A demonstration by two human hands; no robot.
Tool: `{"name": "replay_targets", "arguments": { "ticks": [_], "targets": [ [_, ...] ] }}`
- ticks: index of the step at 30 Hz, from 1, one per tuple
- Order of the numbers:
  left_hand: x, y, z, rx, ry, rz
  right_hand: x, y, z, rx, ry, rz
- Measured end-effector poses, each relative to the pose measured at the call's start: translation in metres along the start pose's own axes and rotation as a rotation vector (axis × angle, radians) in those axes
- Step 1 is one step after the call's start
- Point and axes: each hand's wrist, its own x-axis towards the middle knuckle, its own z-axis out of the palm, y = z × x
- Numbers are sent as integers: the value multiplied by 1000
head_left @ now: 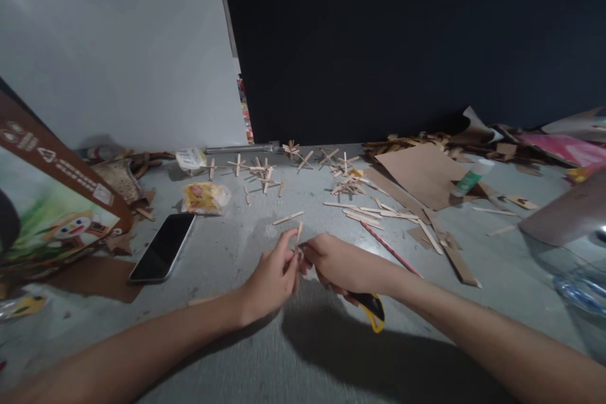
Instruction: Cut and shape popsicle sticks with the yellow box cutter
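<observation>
In the head view my left hand (274, 274) pinches a small wooden craft stick (300, 232), which points up from between its fingers. Close against it, my right hand (331, 262) is wrapped round a black-and-yellow utility knife (374, 311). Only the knife's rear end shows below the palm; its blade is hidden at the fingers. Just beyond the fingertips lies a loose craft stick (288, 218). Farther back are several crossed-stick pieces (260, 170) and a pile of them (349, 182). More loose sticks (369, 213) lie to the right, beside a red pencil-like rod (391, 249).
A phone (163, 249) and a yellow packet (203, 197) lie on the left, near a large printed bag (71, 202). On the right are brown cardboard (421, 173), a glue stick (475, 177) and a cylindrical container (568, 211). Scraps line the dark back panel (407, 44).
</observation>
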Motion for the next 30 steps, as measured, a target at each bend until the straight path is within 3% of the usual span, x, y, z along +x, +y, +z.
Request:
{"name": "replay_targets", "arguments": {
  "ticks": [8, 11, 14, 20, 30],
  "targets": [
    [1, -3, 1, -53, 14, -29, 3, 0, 10, -101, 44, -11],
    [0, -2, 0, -41, -25, -17, -1, 2, 4, -102, -6, -38],
    [-1, -1, 0, -20, -44, 10, -4, 2, -2, -61, -49, -45],
    [2, -3, 1, -47, 45, 6, 3, 0, 7, 28, 60, 21],
    [7, 0, 0, -197, 102, -44, 10, 2, 16, 275, 112, -43]
  ]
}}
